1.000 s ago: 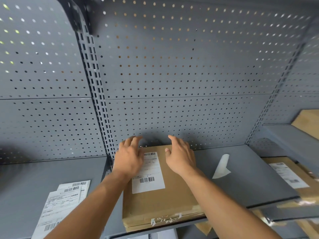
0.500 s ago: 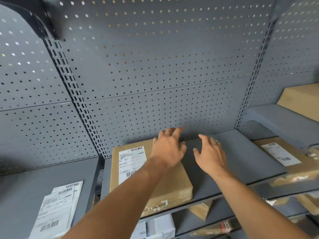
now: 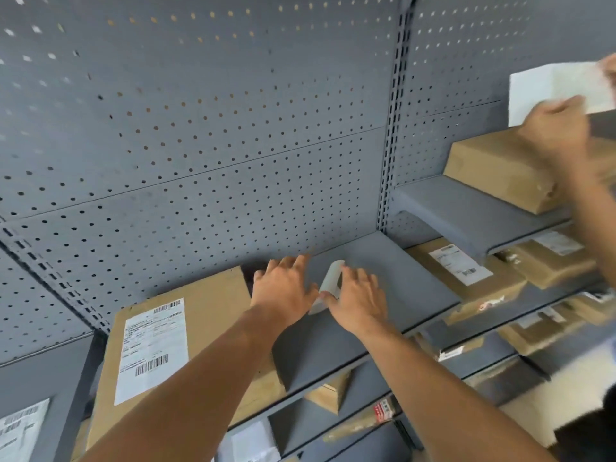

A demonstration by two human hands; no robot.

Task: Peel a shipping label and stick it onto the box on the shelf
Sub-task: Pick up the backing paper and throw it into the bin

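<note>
A flat cardboard box (image 3: pixel 213 305) lies on the grey shelf (image 3: pixel 393 288), with a white shipping label (image 3: pixel 151 348) stuck on its top. Right of the box, a curled white backing paper (image 3: pixel 330 281) stands up off the shelf between my hands. My left hand (image 3: pixel 283 290) rests just left of it, palm down and fingers spread, holding nothing. My right hand (image 3: pixel 358 300) is at the paper's right side, and its thumb and forefinger pinch the paper's edge.
A sheet of labels (image 3: pixel 20 428) lies on the lower left shelf. More cardboard boxes (image 3: pixel 493 171) sit on the shelves at right, one bearing a label (image 3: pixel 458 263). Another person's hand (image 3: pixel 556 128) holds a white sheet (image 3: pixel 550 86) at the upper right. Perforated grey panels back the shelves.
Both my hands left the labelled box and moved right to the backing paper, which now curls up off the shelf. The view swung right, and another person's hand came into sight.
</note>
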